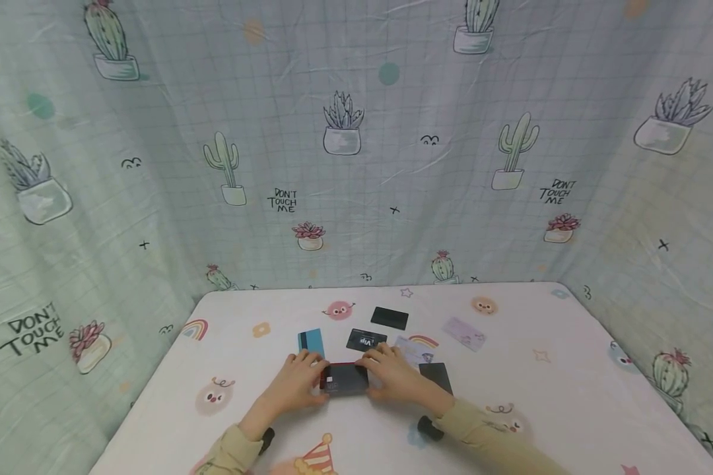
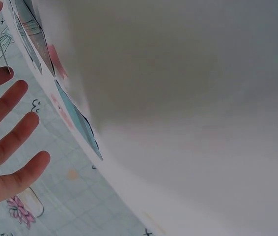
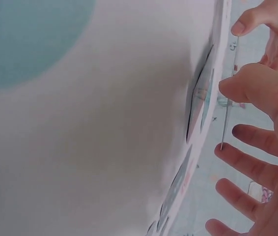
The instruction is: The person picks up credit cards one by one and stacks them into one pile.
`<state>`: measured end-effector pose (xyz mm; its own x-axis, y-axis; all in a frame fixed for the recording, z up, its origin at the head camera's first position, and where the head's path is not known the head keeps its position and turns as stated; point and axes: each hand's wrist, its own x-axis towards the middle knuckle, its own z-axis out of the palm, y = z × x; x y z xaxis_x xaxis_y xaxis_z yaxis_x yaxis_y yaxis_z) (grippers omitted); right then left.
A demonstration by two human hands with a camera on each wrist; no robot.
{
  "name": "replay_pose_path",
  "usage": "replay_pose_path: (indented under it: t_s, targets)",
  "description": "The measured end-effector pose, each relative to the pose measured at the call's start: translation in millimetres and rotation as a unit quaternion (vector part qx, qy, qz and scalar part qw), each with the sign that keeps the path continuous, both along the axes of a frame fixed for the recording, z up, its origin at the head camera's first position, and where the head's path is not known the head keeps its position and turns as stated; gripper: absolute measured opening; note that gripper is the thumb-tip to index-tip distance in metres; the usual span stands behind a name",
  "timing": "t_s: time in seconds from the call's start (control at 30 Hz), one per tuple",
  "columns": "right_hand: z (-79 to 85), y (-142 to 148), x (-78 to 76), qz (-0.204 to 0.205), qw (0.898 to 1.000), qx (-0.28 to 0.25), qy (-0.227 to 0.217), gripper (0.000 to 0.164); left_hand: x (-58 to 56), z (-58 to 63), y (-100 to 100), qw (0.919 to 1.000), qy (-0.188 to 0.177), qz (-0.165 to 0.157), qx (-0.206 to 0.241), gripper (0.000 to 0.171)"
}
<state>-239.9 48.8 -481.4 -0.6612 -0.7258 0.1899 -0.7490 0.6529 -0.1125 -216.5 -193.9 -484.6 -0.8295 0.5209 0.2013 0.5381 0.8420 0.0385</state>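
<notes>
A dark bank-style card (image 1: 344, 380) with a chip and VIP lettering is held between both hands, lifted off the table, a thin red strip along its top edge. My left hand (image 1: 299, 382) pinches its left end between thumb and fingertips. At the opposite end, my right hand (image 1: 395, 376) pinches it the same way. Both wrist views show the card edge-on, as a thin line: in the left wrist view the left hand (image 2: 6, 128) has its other fingers spread, as does the right hand (image 3: 262, 142) in the right wrist view.
Around the hands lie a blue card (image 1: 311, 341), a black Vip card (image 1: 366, 340), a plain black card (image 1: 389, 318), a pale purple card (image 1: 465, 333), a pale card (image 1: 412, 349) and a dark card (image 1: 436, 376) partly behind the right hand. A patterned white cloth (image 1: 570, 396) covers the table.
</notes>
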Motion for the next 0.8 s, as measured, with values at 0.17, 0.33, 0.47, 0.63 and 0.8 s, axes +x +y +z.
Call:
replay_pose_path:
  t_s: [0.17,0.33,0.47,0.63,0.8]
  targets:
    - [-2.2,-5,-2.3,0.001,1.0,-0.008,-0.011,0.051,-5.1,-3.3,-6,1.0,-0.003,-0.008,0.002,0.057]
    - [-5.2,-11,-5.3,-0.009,0.999,-0.008,-0.037,0.051,-9.8,-5.6,-9,0.9997,-0.022,-0.004,0.0,0.056]
    - [-6.9,-15,-7.9,-0.022,0.998,-0.011,-0.052,0.051,-11.9,-5.0,-10,0.9996,-0.027,0.001,-0.006,0.056]
    - [-7.9,-17,-10.2,-0.026,0.998,-0.013,-0.057,0.05,-13.9,-3.6,-9,0.9993,-0.037,0.004,0.002,0.057]
    - [-9.2,-18,-12.3,-0.033,0.998,-0.01,-0.061,0.051,-17.8,-4.4,-8,0.9989,-0.045,0.011,0.0,0.055]
